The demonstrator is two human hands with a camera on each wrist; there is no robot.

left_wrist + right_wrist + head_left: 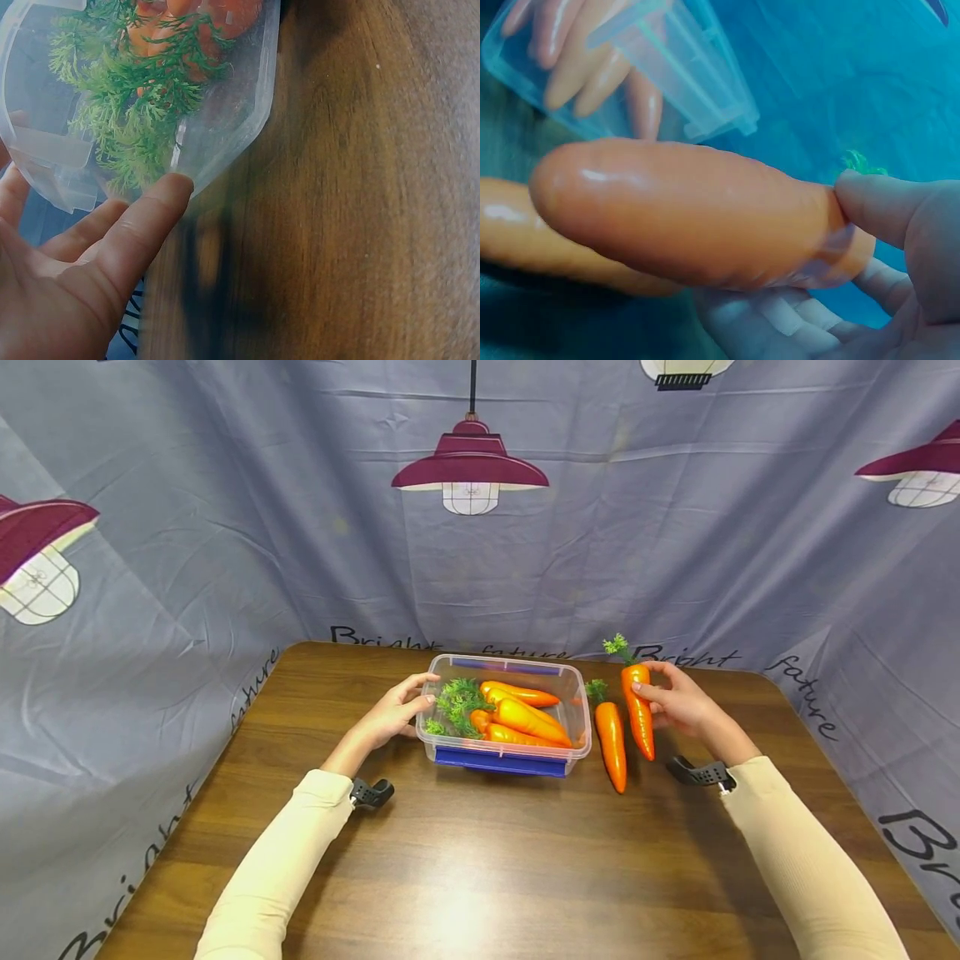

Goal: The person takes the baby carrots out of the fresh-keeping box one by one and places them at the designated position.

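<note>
My right hand (681,700) pinches an orange carrot (638,710) near its leafy top, thumb on one side and fingers on the other. The carrot's tip points toward me, and it fills the middle of the right wrist view. Just left of it another carrot (612,745) lies on the table. My left hand (392,713) touches the left end of a clear plastic box (501,752), its fingers fairly straight and spread. Inside the box lie several carrots (525,718), their green leaves (142,105) bunched toward my left hand.
The box stands toward the back of a brown wooden table (450,860). A blue latch flap (501,762) hangs along its near side. Behind the table hangs a grey-blue cloth (322,527) printed with lamps and lettering. Each wrist wears a black strap (372,792).
</note>
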